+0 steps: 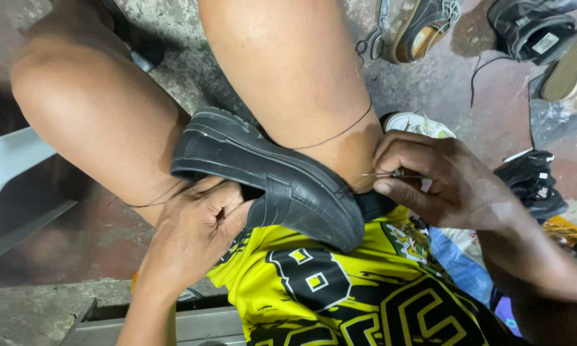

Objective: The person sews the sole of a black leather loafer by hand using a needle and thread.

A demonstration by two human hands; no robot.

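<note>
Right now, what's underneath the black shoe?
Under the black shoe lies the yellow-and-black shirt, with the left hand gripping the shoe from below. What the fingers do against the underside is hidden.

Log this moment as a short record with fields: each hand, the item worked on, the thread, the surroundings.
left hand: grips the black shoe's opening
right hand: pinches a thin needle by the shoe's heel
black shoe: wedged between the knees, sole up
thread: dark, lying across the thigh
floor: scissors and other shoes
</note>
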